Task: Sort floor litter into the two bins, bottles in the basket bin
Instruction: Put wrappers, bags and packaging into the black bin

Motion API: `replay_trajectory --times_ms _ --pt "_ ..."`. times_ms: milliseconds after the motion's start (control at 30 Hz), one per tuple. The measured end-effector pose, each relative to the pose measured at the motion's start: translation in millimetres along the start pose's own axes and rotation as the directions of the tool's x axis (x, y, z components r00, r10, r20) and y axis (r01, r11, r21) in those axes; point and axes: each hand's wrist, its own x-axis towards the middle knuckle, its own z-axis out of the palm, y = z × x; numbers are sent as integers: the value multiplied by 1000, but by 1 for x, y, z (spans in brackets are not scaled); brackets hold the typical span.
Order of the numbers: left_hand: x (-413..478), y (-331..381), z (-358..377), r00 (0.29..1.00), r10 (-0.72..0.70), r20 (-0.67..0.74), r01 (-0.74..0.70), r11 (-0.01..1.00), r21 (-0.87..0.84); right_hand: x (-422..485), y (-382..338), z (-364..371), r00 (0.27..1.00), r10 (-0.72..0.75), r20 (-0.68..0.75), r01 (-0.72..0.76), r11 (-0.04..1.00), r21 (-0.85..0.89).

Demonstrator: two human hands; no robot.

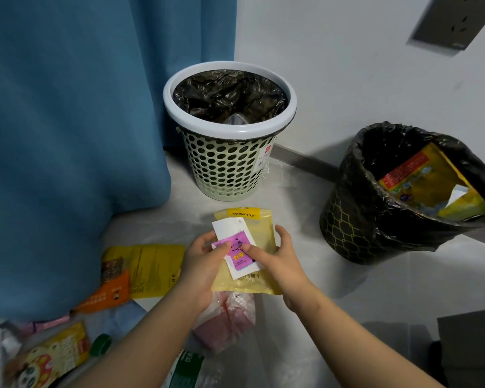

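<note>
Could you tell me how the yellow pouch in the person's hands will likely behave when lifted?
The yellow pouch looks flat and empty, so it is probably light and floppy. The purple sachet and white packet lie on top and may slide off if it tilts.

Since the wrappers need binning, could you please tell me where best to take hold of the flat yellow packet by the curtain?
I would pinch the yellow packet at its far right corner, coming from above on the right. It lies flat on the floor, so only an edge offers a grip, and the curtain crowds its left side.
</note>
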Motion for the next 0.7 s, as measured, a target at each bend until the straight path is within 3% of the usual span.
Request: replay_trajectory --times_ms 467,700 --pt "6 -1 0 992 106 -61 -92 975 204 3 2 -1 998 -35 -47 35 999 3" --pt "7 21 13 987 159 26 -157 915 371 -2 -13 -9 995 -46 -91 56 993 107"
